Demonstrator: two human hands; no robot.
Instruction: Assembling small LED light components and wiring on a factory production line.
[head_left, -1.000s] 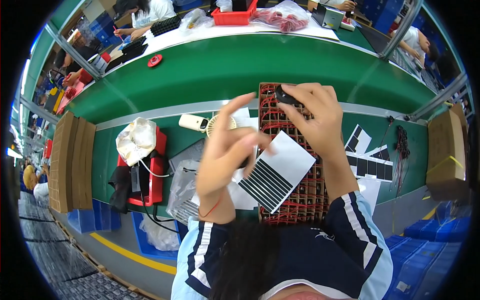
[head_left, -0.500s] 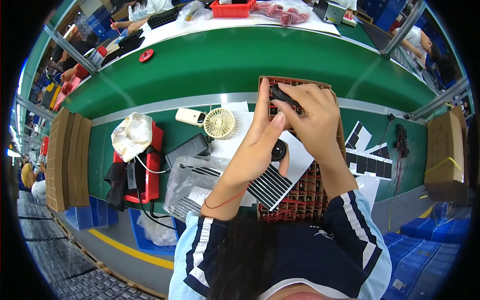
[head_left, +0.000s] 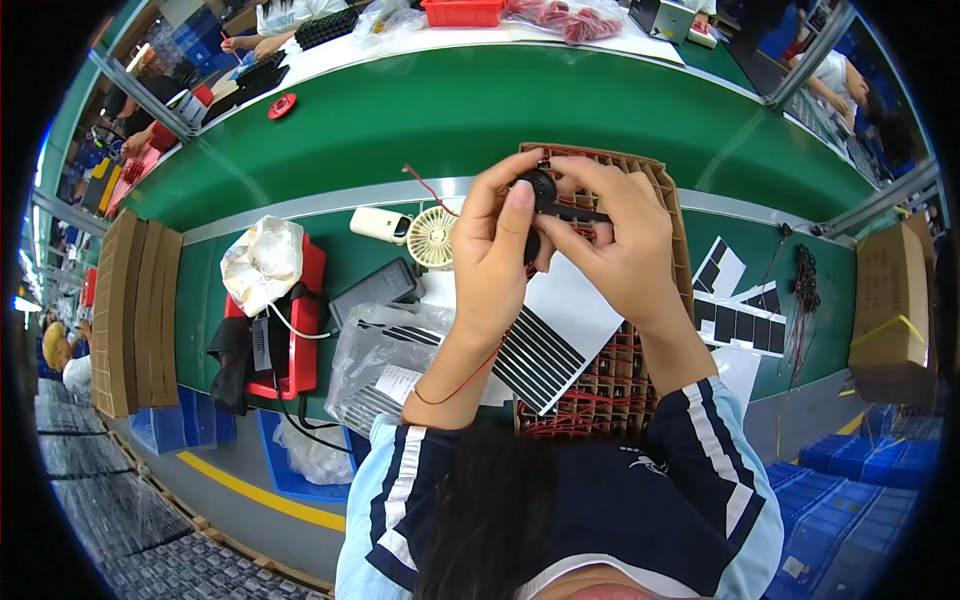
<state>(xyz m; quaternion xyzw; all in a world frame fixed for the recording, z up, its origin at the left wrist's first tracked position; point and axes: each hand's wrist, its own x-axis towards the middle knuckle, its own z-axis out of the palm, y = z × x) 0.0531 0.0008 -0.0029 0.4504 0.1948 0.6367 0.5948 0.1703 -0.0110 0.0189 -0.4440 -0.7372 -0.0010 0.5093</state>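
Above a divided cardboard box (head_left: 683,262), both my hands are raised close together. My left hand (head_left: 488,262) grips a small round black part (head_left: 538,186), its thumb pressed on the face. Another dark rounded piece (head_left: 531,246) shows below that thumb, partly hidden by the fingers. A narrow black strip (head_left: 578,213) runs from the round part toward my right hand (head_left: 635,235), whose thumb and fingers are closed on it. Thin red wire (head_left: 428,184) sticks out past my left hand, and more lies along that forearm. Under my hands is a white sheet of black strips (head_left: 543,362).
Left of my hands are a cream handheld fan (head_left: 431,238), a black box-shaped device (head_left: 372,290), a plastic bag (head_left: 372,365) and a red bin (head_left: 312,330). Black-patched sheets (head_left: 740,322) and dark cables (head_left: 803,280) lie right. Cardboard (head_left: 890,300) stands at the edge.
My left hand has shifted left and turned, bringing the round part up beside the right fingers. The black strip now extends straight from it. A red wire end has swung out at left.
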